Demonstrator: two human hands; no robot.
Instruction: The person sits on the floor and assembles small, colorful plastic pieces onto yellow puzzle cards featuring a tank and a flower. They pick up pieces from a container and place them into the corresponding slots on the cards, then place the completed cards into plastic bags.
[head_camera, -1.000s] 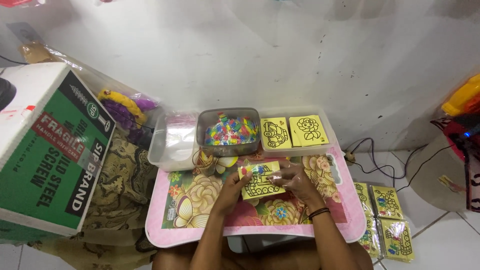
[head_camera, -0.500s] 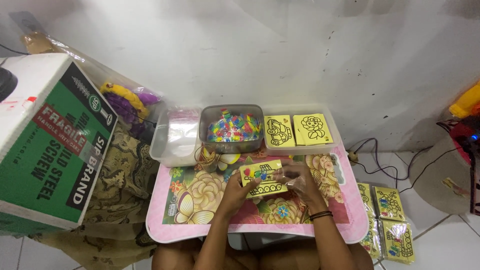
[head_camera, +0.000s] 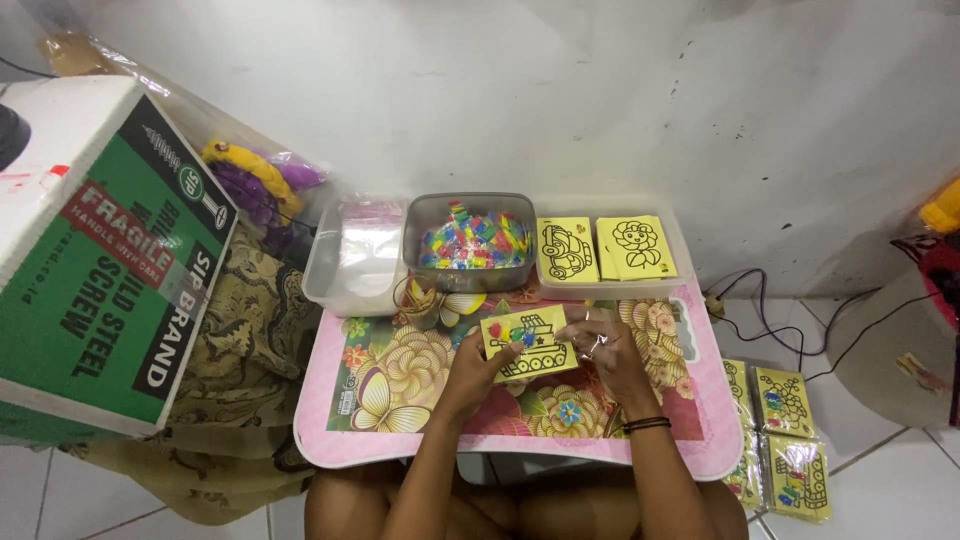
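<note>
Yellow card (head_camera: 528, 344) with black tank outline
It is pinched by the left hand (head_camera: 478, 362) at 7 o'clock and the right hand (head_camera: 612, 352) at 3 o'clock.

A home corner is indicated: low floral surface (head_camera: 400, 440) set on white tiled floor (head_camera: 880, 470), plain white wall (head_camera: 500, 90), cardboard box (head_camera: 90, 250) and patterned cloth (head_camera: 250, 340) left.

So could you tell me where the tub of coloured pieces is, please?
In the head view, the tub sits at the table's far edge, between the bag box on its left and the card tray on its right.
</note>
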